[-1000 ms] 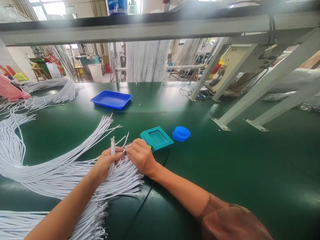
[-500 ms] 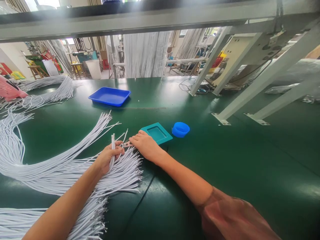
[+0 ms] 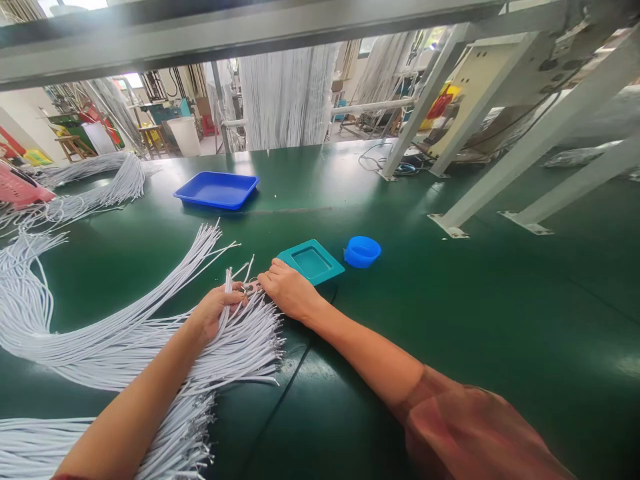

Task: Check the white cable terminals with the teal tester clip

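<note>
My left hand (image 3: 217, 310) is closed around a few white cords (image 3: 229, 281), whose ends stick up past the thumb. Facing it, my right hand (image 3: 289, 287) grips a small pliers-like tool (image 3: 253, 287) with pinkish and metallic parts. The tool's front end is at the left hand's fingertips, by the cords; its exact kind is hard to make out. Beneath both hands spreads a thick bundle of white cords (image 3: 255, 333) with small tips at their ends. Just behind the right hand lies a teal square tray (image 3: 327, 267), its near-left corner partly covered.
A blue round cup (image 3: 363, 253) stands right of the teal tray, and a blue rectangular tray (image 3: 217, 193) farther back. More cords (image 3: 115, 180) lie at the left by a pink object (image 3: 23, 187). Metal legs (image 3: 480, 180) are on the green table (image 3: 450, 333) at right; a beam (image 3: 250, 33) crosses above.
The view has shifted slightly. The cord ends in my left hand lean and fan out a little more. Both hands keep their hold close together.
</note>
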`<state>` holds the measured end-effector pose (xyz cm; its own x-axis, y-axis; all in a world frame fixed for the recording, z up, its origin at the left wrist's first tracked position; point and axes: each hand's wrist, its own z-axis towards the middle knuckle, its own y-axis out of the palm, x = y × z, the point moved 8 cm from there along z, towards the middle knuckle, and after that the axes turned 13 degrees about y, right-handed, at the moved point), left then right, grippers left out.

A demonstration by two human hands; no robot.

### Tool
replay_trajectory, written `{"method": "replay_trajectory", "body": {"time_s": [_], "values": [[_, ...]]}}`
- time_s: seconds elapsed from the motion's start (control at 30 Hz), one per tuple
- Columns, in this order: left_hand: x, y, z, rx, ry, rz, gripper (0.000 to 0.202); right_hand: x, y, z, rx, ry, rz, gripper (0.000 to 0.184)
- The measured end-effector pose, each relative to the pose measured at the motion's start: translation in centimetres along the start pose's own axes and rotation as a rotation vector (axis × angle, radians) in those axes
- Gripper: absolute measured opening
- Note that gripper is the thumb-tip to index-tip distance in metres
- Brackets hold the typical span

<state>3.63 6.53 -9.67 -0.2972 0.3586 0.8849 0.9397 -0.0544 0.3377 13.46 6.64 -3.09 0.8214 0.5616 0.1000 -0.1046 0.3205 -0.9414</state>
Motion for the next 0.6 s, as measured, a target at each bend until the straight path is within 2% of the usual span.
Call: {"method": "replay_trajectory", "body": {"time_s": [0.13, 0.27, 0.33, 0.4, 0.47, 0.6], "values": [[0.4, -0.1, 0.0, 0.049, 0.053, 0.053, 0.030, -0.1, 0.0, 0.0, -0.007, 0.001, -0.005, 0.015], [0.7, -0.6, 0.0, 0.086, 0.111, 0.143, 0.031, 0.7, -0.5, 0.1, 0.007, 0.026, 0.045, 0.016], [0.7, -0.7, 0.0, 0.089, 0.129, 0.161, 0.032, 2.1, -1.1, 0.1, 0.065, 0.124, 0.084, 0.026], [0.6, -0.8, 0.1, 0.079, 0.122, 0.140, 0.031, 4.0, -1.4, 0.1, 0.128, 0.301, 0.092, 0.042], [0.4, -0.8, 0.1, 0.065, 0.099, 0.112, 0.031, 5.3, -1.2, -0.1, 0.140, 0.433, 0.077, 0.048], [0.1, -0.9, -0.1, 0.030, 0.068, 0.073, 0.031, 5.6, -0.4, -0.1, 0.093, 0.470, 0.091, 0.048]]}}
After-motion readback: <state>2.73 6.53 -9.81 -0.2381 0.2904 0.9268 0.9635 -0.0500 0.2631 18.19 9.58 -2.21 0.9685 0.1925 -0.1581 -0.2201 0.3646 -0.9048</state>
